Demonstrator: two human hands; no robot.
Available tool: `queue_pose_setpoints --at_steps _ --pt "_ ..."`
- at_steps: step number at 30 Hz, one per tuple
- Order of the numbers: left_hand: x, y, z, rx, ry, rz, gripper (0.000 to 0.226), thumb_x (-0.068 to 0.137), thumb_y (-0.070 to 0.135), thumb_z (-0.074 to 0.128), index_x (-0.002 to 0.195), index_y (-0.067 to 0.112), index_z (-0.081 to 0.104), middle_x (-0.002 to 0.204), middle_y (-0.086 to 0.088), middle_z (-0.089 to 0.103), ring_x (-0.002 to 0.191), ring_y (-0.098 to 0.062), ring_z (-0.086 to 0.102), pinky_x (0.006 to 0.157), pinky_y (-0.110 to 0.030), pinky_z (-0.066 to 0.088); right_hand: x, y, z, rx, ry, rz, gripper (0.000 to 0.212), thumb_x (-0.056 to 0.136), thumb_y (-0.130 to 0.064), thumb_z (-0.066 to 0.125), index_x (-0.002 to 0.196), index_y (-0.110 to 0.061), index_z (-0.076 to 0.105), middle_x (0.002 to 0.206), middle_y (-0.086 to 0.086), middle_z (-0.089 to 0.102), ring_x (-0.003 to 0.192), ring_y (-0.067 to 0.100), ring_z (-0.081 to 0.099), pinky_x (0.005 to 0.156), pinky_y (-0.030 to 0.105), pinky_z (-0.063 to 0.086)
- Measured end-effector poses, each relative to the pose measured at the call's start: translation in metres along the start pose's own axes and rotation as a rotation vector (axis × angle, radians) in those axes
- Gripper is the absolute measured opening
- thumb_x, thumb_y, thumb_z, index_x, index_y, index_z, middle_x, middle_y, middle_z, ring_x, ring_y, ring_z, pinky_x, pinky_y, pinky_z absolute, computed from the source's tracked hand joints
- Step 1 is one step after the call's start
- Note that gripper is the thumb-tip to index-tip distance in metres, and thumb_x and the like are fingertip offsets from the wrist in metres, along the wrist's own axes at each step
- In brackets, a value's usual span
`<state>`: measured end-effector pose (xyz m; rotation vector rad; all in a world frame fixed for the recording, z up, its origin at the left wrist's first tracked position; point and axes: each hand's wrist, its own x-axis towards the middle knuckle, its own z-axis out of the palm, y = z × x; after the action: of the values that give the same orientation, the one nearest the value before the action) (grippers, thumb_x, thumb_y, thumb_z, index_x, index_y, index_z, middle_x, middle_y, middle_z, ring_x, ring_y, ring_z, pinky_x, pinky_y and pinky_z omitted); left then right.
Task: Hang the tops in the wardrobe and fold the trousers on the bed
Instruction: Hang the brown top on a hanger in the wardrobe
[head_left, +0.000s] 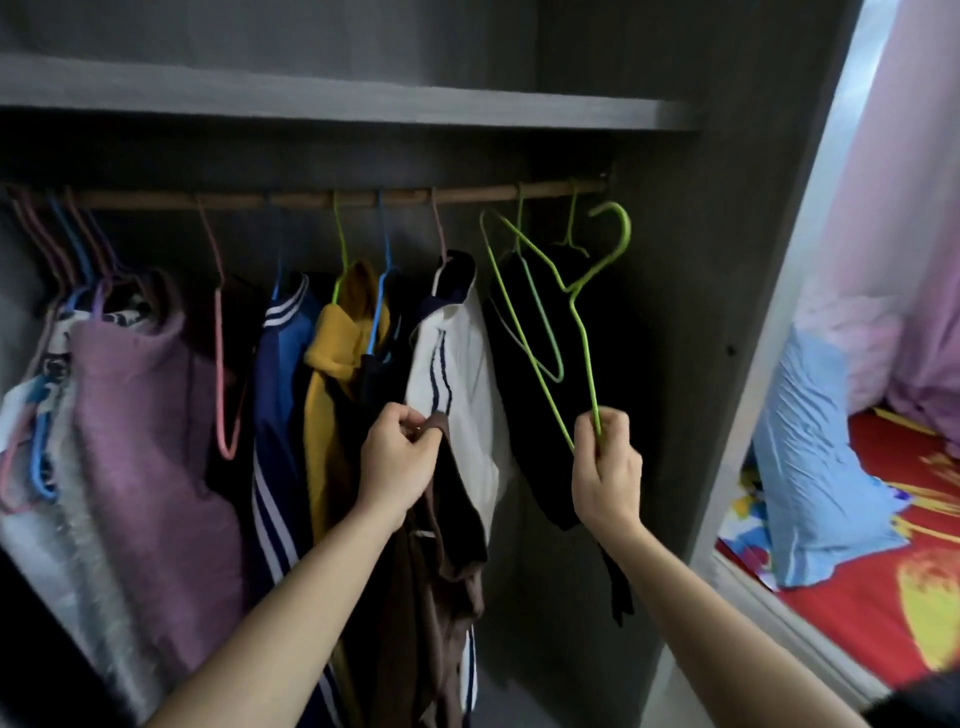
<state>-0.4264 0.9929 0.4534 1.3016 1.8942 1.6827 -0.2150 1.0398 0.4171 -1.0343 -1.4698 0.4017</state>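
I face the open wardrobe. My left hand (400, 457) pinches the edge of a brown top (441, 561) that hangs down from my fingers in front of the hanging clothes. My right hand (605, 467) grips the lower corner of an empty green wire hanger (576, 306), held off the rail with its hook tilted up to the right, just below the wooden rail (311, 198). Behind the hanger hangs a black garment (524, 415) on another green hanger.
Along the rail hang a white striped top (457, 374), a yellow top (332, 353), a blue striped jacket (275, 395), a mauve top (145, 415) and an empty pink hanger (221, 364). A grey shelf (363, 104) sits above. At right lies the bed (883, 597) with a blue pillow (810, 467).
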Motion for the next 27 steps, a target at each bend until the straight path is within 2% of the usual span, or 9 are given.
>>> queue_pose_setpoints --at_steps 4,7,9,11,13,18,22,24,27 --pt "-0.015 0.0 0.018 0.052 -0.024 -0.004 0.01 0.087 0.021 0.065 0.081 0.014 0.06 0.075 0.001 0.062 0.07 -0.013 0.057 0.064 -0.027 0.042 -0.031 0.033 -0.034 0.047 -0.138 0.177 0.015 0.094 -0.043 0.064 0.101 -0.032 0.056 0.065 -0.005 0.057 0.057 0.014 0.058 0.058 0.038 0.048" --pt "-0.025 -0.006 0.03 0.087 -0.081 -0.03 0.009 0.085 0.02 0.065 0.079 0.016 0.063 0.069 0.004 0.061 0.064 -0.014 0.055 0.06 -0.027 0.041 -0.038 0.039 -0.056 0.191 -0.263 0.258 0.018 0.092 -0.041 0.068 0.108 -0.033 0.063 0.062 -0.004 0.052 0.054 0.014 0.051 0.053 0.031 0.041" --pt "-0.03 -0.01 0.036 0.139 -0.12 -0.041 0.007 0.083 0.02 0.064 0.076 0.016 0.064 0.064 0.006 0.059 0.061 -0.013 0.053 0.058 -0.027 0.041 -0.044 0.037 -0.071 0.193 -0.385 0.248 0.017 0.096 -0.043 0.062 0.107 -0.031 0.067 0.06 -0.002 0.048 0.054 0.011 0.045 0.053 0.027 0.035" --pt "-0.033 -0.014 0.041 0.19 -0.132 -0.067 0.008 0.082 0.022 0.063 0.076 0.016 0.064 0.062 0.006 0.058 0.06 -0.015 0.053 0.057 -0.028 0.041 -0.05 0.03 -0.086 0.167 -0.488 0.24 0.03 0.099 -0.052 0.05 0.104 -0.032 0.071 0.06 0.001 0.044 0.055 0.013 0.043 0.055 0.025 0.035" --pt "-0.036 -0.017 0.045 0.236 -0.13 -0.09 0.01 0.083 0.023 0.063 0.077 0.016 0.063 0.06 0.004 0.056 0.06 -0.017 0.053 0.056 -0.029 0.039 -0.053 0.022 -0.101 0.139 -0.506 0.234 0.035 0.101 -0.049 0.044 0.103 -0.031 0.073 0.056 -0.001 0.038 0.052 0.01 0.04 0.054 0.021 0.035" --pt "-0.045 -0.019 0.061 0.308 -0.071 -0.127 0.01 0.083 0.022 0.061 0.076 0.016 0.063 0.062 0.004 0.057 0.07 -0.024 0.058 0.063 -0.03 0.043 -0.044 0.004 -0.144 -0.057 -0.518 0.141 0.029 0.104 -0.041 0.045 0.103 -0.031 0.072 0.053 -0.002 0.044 0.046 0.003 0.044 0.049 0.012 0.032" --pt "-0.05 -0.013 0.071 0.294 -0.024 -0.132 0.008 0.083 0.017 0.062 0.078 0.015 0.068 0.065 0.005 0.058 0.078 -0.026 0.061 0.066 -0.027 0.041 -0.032 -0.003 -0.174 -0.187 -0.685 0.201 0.033 0.104 -0.04 0.046 0.092 -0.029 0.074 0.05 -0.007 0.049 0.047 0.001 0.049 0.051 0.013 0.036" --pt "-0.054 -0.007 0.075 0.283 -0.048 -0.115 0.008 0.084 0.016 0.062 0.08 0.012 0.068 0.064 0.008 0.059 0.079 -0.024 0.062 0.067 -0.026 0.041 -0.03 -0.006 -0.179 -0.209 -0.761 0.222 0.034 0.103 -0.04 0.046 0.093 -0.027 0.076 0.055 -0.005 0.049 0.049 0.002 0.049 0.053 0.014 0.037" --pt "-0.063 0.006 0.084 0.297 -0.153 -0.009 0.007 0.084 0.016 0.065 0.083 0.017 0.071 0.069 0.008 0.063 0.079 -0.02 0.062 0.069 -0.024 0.041 -0.036 -0.009 -0.168 -0.115 -0.77 0.272 0.034 0.104 -0.039 0.046 0.097 -0.023 0.075 0.057 0.001 0.043 0.046 0.005 0.041 0.047 0.015 0.032"
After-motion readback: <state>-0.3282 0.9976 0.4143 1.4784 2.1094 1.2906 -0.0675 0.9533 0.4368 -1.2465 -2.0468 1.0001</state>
